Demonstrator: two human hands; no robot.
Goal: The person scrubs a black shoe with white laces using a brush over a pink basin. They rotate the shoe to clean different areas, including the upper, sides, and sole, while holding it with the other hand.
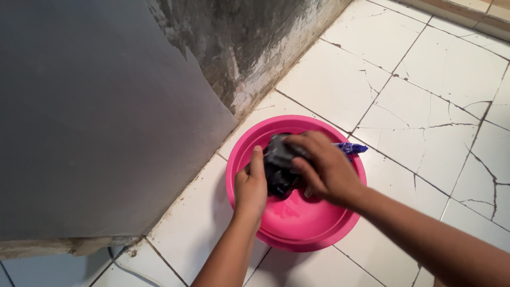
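Two bare hands work a dark wet cloth point(280, 165) inside a pink plastic basin point(249, 204) set on a white tiled floor point(425, 79). At far left, a grey sheet point(95, 117) leans against a stained, flaking wall point(255, 48), with a pale cable point(135, 271) trailing on the tiles below it. The left hand point(251, 186) grips the cloth's near edge, thumb up and fingers curled under the fabric. The right hand point(324, 167) is clamped over the top of the bundle, fingers bent and pressing it down. The cloth sits bunched in the basin's upper half, just above a shallow film of water, so the washing looks to be under way, with wringing apparently not yet done. A small blue-purple packet point(351, 148) lies across the right rim. Cracked tiles stretch away to the right; nothing blocks the hands.
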